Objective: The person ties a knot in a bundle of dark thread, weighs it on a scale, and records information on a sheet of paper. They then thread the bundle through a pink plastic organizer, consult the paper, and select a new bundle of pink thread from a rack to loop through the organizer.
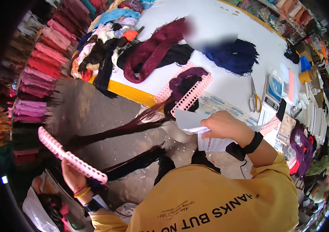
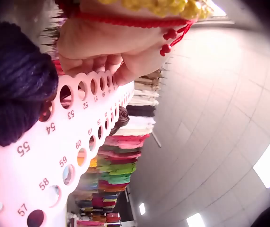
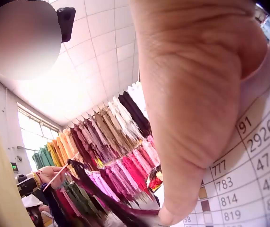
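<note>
My left hand (image 1: 73, 177) grips a long pink card (image 1: 70, 156) with holes along its edges, held out at the left over the floor. The left wrist view shows the card's printed numbers (image 2: 78, 144), with a dark thread bundle (image 2: 17, 82) on it. Dark maroon and black strands (image 1: 126, 129) stretch between this card and the table edge. My right hand (image 1: 222, 125) pinches white paper sheets (image 1: 189, 120); in the right wrist view a printed number chart (image 3: 229, 189) lies beside the hand (image 3: 196, 94). Just beyond the sheets, pink cards (image 1: 193, 92) with purple and black thread lie on the table.
On the white table (image 1: 164, 13) are a maroon skein (image 1: 149, 52), navy thread (image 1: 234, 58), yellow-handled scissors (image 1: 255, 102) and a scale (image 1: 271, 101). Coloured skeins (image 1: 48, 54) hang at the left. A bag (image 1: 39, 205) stands at the lower left; shelves line the right.
</note>
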Motion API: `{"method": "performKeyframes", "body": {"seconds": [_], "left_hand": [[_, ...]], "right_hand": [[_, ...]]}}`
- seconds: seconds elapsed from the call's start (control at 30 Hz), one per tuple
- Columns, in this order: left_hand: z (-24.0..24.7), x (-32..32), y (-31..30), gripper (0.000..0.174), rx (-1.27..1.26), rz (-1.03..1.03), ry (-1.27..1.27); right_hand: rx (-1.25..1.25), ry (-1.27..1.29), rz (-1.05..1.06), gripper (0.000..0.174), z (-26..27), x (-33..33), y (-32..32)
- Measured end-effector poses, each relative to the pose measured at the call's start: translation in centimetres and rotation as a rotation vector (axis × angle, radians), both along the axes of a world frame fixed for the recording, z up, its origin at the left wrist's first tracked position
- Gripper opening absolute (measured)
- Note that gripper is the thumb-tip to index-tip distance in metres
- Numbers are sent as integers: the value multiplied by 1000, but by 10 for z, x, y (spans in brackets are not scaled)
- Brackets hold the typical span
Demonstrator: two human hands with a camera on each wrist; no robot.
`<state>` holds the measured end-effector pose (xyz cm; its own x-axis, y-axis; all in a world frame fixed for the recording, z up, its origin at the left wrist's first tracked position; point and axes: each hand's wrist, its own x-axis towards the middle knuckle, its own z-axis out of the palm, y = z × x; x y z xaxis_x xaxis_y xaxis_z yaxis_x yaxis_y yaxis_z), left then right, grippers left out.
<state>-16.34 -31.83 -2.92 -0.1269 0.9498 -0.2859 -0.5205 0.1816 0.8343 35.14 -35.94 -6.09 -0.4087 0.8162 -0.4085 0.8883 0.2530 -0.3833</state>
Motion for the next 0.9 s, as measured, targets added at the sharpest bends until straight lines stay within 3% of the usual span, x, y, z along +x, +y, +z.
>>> {"method": "performKeyframes", "body": {"seconds": [0.13, 0.27, 0.3, 0.43, 0.5, 0.73, 0.8, 0.9], "left_hand": [[23, -108, 35, 25, 60, 101, 47], [35, -147, 51, 25, 31, 244, 23], [20, -168, 56, 23, 36, 146, 26], [-13, -168, 83, 23, 5, 85, 134], [-20, -159, 97, 11, 1, 107, 119], [-34, -159, 161, 13, -70, -18, 108], [-37, -161, 174, 13, -96, 43, 90], [-49, -173, 199, 7, -105, 94, 132]], "right_hand": [[32, -2, -67, 30, 29, -81, 21], [33, 108, 33, 32, 47, -180, 74], [29, 113, 60, 32, 51, -203, 90], [124, 236, 168, 35, 45, -277, 146], [71, 220, 198, 36, 37, -303, 171], [40, 274, 187, 37, 13, -329, 240], [27, 342, 209, 37, 11, -340, 264], [33, 241, 233, 41, 19, -360, 300]]}}
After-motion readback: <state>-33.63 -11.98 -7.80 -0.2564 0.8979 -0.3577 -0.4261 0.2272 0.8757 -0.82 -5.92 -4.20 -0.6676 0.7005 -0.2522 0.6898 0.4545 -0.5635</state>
